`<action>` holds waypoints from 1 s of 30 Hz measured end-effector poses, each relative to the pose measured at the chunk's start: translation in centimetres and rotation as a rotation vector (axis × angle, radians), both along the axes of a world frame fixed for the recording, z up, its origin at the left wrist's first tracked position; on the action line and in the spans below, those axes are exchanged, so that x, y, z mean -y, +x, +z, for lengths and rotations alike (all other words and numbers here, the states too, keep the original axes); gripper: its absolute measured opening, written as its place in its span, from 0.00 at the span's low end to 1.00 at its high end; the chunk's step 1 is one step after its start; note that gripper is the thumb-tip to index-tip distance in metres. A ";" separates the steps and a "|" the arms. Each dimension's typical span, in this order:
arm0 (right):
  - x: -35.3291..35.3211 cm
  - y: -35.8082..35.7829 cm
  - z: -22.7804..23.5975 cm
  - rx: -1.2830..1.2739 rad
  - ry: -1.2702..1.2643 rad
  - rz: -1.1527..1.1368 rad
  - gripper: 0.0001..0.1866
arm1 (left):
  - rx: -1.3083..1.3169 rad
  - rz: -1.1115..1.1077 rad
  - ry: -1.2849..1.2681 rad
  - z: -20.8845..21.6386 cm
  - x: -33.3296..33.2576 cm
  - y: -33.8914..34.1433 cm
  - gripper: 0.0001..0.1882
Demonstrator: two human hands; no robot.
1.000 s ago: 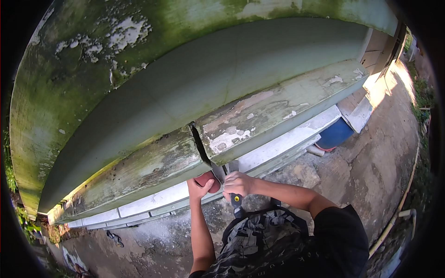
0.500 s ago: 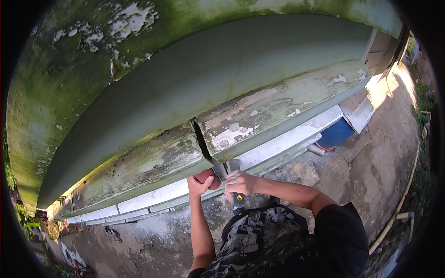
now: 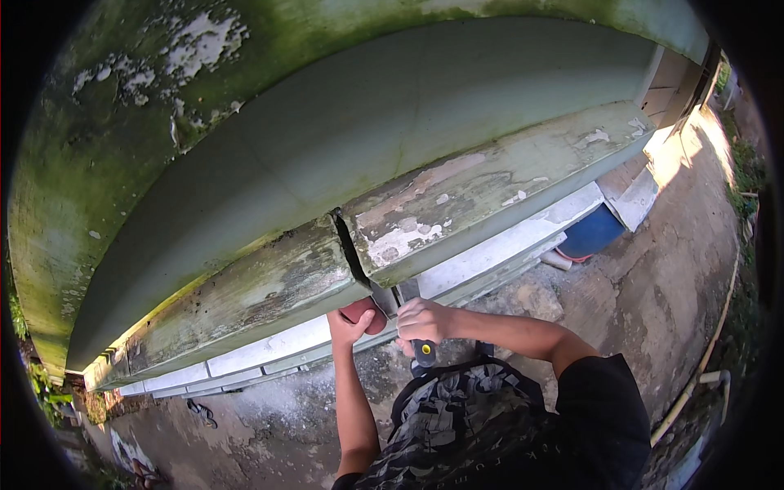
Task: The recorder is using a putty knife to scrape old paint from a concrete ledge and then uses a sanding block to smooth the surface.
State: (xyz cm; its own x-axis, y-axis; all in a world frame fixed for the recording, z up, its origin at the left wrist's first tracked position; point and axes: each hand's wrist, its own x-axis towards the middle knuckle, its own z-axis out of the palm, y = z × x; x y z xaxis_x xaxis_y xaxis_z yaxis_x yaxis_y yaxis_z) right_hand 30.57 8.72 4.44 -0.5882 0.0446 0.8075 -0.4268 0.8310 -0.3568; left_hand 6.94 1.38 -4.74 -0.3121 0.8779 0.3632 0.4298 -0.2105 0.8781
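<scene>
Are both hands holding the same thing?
No, the left hand holds a reddish-brown rounded object, while the right hand grips a dark handle.

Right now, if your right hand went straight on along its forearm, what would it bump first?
Probably the rounded reddish-brown object held in the left hand, though depth between them is unclear.

Looks like pretty beat-up concrete floor [image 3: 269, 441] tbh. Has dark footwear [image 3: 201, 412] near its left end, a blue tub [image 3: 592, 234] and short white roll [image 3: 557, 260] by the wall-side edge, long pale pole [image 3: 677, 411] along the right edge.
</scene>
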 end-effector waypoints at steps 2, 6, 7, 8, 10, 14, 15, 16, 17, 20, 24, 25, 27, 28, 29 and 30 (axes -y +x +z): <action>-0.5 -0.2 -0.2 -0.052 -0.061 0.012 0.18 | 0.028 0.007 -0.072 0.2 0.1 0.1 0.46; -0.7 -0.3 -0.7 -0.042 -0.023 0.027 0.18 | 0.004 -0.005 -0.021 0.4 -0.1 0.2 0.47; -0.4 -0.3 -0.4 -0.043 -0.025 0.033 0.18 | 0.005 0.005 -0.031 0.2 0.0 0.1 0.47; -0.2 -0.4 -0.1 -0.051 -0.047 0.031 0.18 | 0.006 0.015 -0.040 0.1 0.1 0.0 0.48; -0.2 -0.1 0.0 -0.056 -0.068 0.025 0.19 | 0.033 0.010 -0.082 0.2 0.1 -0.1 0.48; 0.6 0.1 0.1 -0.036 0.001 0.038 0.15 | -0.015 0.012 -0.063 0.2 0.0 -0.1 0.47; 0.1 0.3 -0.2 -0.036 0.001 0.036 0.15 | -0.015 0.011 -0.063 0.4 0.0 0.1 0.47; -0.6 0.4 -0.5 -0.040 -0.006 0.031 0.17 | 0.019 0.016 -0.094 0.6 0.0 0.2 0.47; -1.1 0.4 -0.8 -0.045 -0.013 0.026 0.18 | 0.053 0.021 -0.126 0.8 0.0 0.3 0.46; -0.1 -0.1 0.1 -0.062 -0.003 0.098 0.17 | 0.013 0.070 0.130 2.4 -0.6 1.5 0.31; -0.7 0.0 -0.2 -0.038 0.026 0.045 0.17 | 0.072 0.055 0.040 2.1 -0.4 1.2 0.30; -0.7 -0.1 -0.1 -0.036 0.029 0.049 0.17 | 0.074 0.059 0.044 1.8 -0.5 1.0 0.30; 0.2 -0.2 0.2 -0.059 -0.013 0.109 0.17 | 0.048 -0.006 -0.060 1.2 -0.4 0.5 0.44; 0.7 0.0 0.5 -0.047 0.003 0.091 0.17 | 0.049 -0.002 -0.060 1.0 -0.3 0.3 0.44; 0.3 -0.1 0.3 -0.046 0.002 0.095 0.17 | 0.046 0.002 -0.060 0.8 -0.2 0.1 0.45; -0.5 -0.1 0.1 -0.050 0.001 0.070 0.17 | 0.045 0.004 -0.058 0.8 -0.2 0.3 0.45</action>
State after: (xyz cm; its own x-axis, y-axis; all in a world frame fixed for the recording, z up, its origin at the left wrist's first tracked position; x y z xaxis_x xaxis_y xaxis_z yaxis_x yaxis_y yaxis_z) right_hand 30.49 9.20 4.55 -0.5487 0.0040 0.8360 -0.5011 0.7989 -0.3327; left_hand 7.23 1.62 -3.91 -0.3305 0.8958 0.2972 0.3905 -0.1569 0.9072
